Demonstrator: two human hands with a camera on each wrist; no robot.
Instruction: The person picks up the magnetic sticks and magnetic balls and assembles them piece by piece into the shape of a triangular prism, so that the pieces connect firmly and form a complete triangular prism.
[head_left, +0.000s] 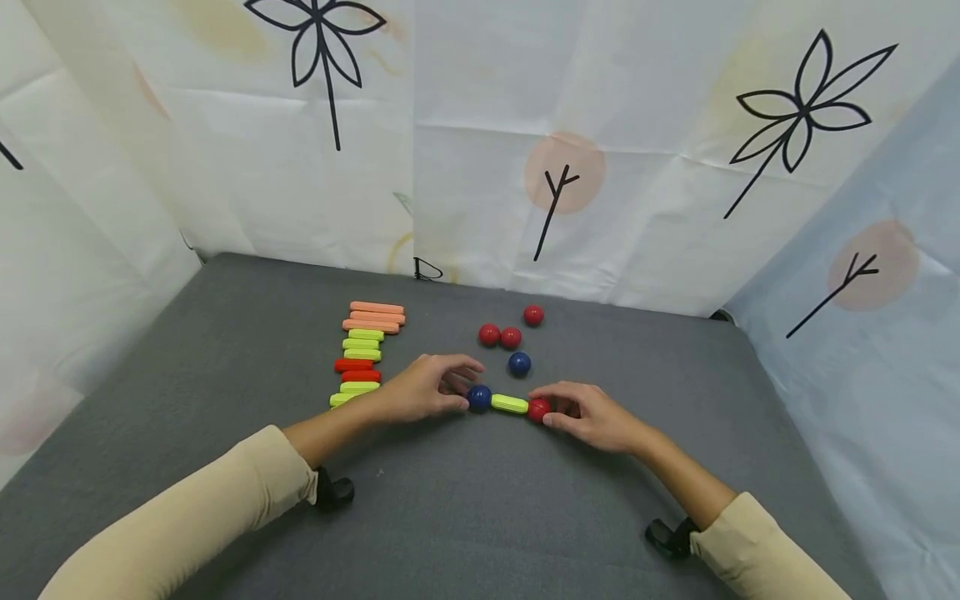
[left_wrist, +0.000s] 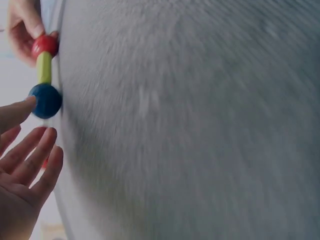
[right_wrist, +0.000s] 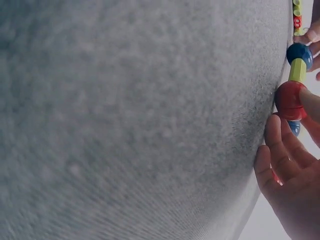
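Note:
A yellow-green rod (head_left: 510, 404) joins a blue ball (head_left: 480, 397) at its left end to a red ball (head_left: 538, 409) at its right end, low over the grey table. At the blue ball, my left hand (head_left: 429, 387) touches with the thumb; its other fingers stand spread and apart from the ball in the left wrist view. My right hand (head_left: 596, 417) pinches the red ball, the thumb lying on its side in the right wrist view. Part of the red ball is covered by those fingers.
Behind the joined piece lie a loose blue ball (head_left: 519, 363) and several red balls (head_left: 511, 337). To the left runs a column of orange rods (head_left: 377, 317), yellow-green rods (head_left: 362, 344) and red rods (head_left: 354, 365). A printed white curtain (head_left: 480, 200) borders the table (head_left: 450, 533).

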